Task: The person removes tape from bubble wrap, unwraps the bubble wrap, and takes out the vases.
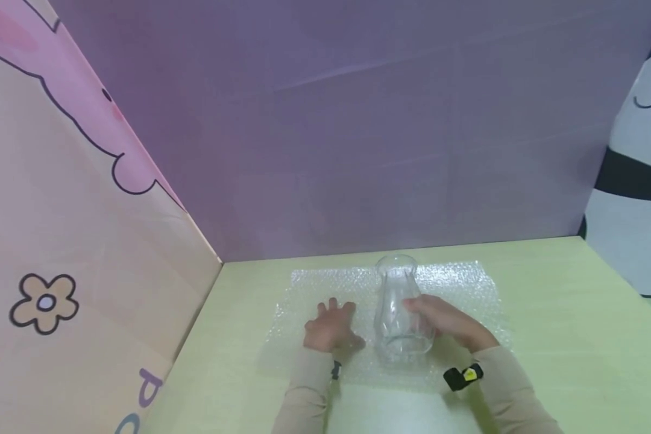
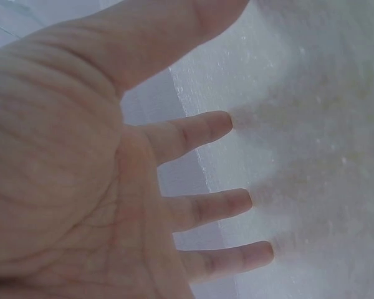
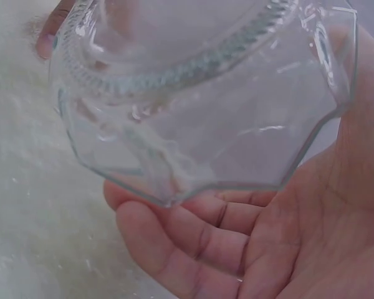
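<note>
My right hand grips a clear glass vase by its wide body, its flared mouth pointing away from me and its base toward me. In the right wrist view the faceted base of the vase fills the upper part, with the fingers curled under it. A sheet of bubble wrap lies flat beneath both hands. Left of the vase, my left hand is spread with straight fingers, fingertips right at the bubble wrap in the left wrist view.
The pale green table extends on both sides of the wrap. A purple wall stands along its back edge, with a cartoon-printed panel at left and a panda-printed one at right.
</note>
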A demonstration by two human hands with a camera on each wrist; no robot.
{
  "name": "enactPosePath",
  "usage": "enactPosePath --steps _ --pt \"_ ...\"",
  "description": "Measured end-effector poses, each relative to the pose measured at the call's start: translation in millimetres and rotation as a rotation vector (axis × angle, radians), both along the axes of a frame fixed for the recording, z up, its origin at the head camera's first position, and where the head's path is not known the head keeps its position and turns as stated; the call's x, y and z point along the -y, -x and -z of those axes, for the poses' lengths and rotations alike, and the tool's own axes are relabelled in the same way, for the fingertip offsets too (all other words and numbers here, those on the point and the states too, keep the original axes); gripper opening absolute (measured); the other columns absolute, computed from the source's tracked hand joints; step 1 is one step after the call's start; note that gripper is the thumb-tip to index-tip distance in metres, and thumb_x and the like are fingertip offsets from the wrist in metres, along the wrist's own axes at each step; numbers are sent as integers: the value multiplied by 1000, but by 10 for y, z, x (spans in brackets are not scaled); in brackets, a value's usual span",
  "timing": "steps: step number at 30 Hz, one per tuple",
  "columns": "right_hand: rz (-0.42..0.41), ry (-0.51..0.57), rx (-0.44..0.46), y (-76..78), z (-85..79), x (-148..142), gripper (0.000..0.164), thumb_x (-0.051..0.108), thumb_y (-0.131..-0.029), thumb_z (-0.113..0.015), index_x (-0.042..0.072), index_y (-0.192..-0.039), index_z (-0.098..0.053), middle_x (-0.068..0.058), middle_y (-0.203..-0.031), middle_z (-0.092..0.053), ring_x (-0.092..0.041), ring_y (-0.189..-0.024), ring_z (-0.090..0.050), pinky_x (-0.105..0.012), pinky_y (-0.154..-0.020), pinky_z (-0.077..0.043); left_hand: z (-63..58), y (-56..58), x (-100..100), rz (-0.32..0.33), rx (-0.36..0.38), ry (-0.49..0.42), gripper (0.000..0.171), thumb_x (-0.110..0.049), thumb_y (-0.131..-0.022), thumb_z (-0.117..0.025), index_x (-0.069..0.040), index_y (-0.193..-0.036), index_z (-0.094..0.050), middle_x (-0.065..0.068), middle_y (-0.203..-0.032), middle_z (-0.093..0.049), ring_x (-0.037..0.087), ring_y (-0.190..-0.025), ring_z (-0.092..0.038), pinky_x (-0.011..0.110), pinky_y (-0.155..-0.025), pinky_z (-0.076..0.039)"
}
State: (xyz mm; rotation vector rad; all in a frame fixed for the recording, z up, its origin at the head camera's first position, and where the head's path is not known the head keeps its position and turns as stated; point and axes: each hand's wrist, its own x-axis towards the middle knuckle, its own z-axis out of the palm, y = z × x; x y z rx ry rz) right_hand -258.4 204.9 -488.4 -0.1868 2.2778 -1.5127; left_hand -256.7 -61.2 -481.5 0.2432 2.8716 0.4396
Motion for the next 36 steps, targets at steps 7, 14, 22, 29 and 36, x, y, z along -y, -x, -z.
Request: enactPosePath --steps 7,14,22,29,36 --pt "1 25 -18 8 -32 -60 66 52 -105 -44 1 -146 -45 -19 -130 -61 -27 -109 -62 -37 -83 -54 -12 -12 0 2 -12 0 83 -41 -74 -87 -24 -147 -52 18 -143 -51 41 -125 -49 67 -81 -52" --pt "14 53 -32 1 -82 -117 67 50 -106 -45 -1 -150 -40 -22 -130 -61 -28 -107 -62 -37 -82 -54 -3 2 -2 2 3 2 83 -42 -75 -86 -23 -148 -51 19 -148 -48 42 -130 -47 69 -83 -50" --pt "34 40 -52 -11 -172 -163 66 50 -106 -43 -1 -148 -41 -20 -119 -65 -26 -104 -62 -36 -84 -52 0 21 7 8 20 1 85 -44 -75 -86 -23 -149 -50 21 -153 -45 44 -134 -44 72 -86 -49" --pt "21 25 -55 -36 -219 -159 71 49 -106 -42 -3 -153 -35 -23 -126 -63 -28 -109 -62 -38 -87 -52 2 8 17 5 23 4 85 -44 -76 -86 -23 -150 -50 20 -152 -45 44 -134 -44 70 -86 -50" --pt "32 32 -58 -14 -221 -176 70 49 -106 -42 -3 -153 -34 -20 -122 -64 -26 -106 -62 -37 -86 -52 2 10 7 7 10 11 84 -44 -77 -85 -23 -150 -49 20 -152 -45 43 -132 -45 69 -84 -50"
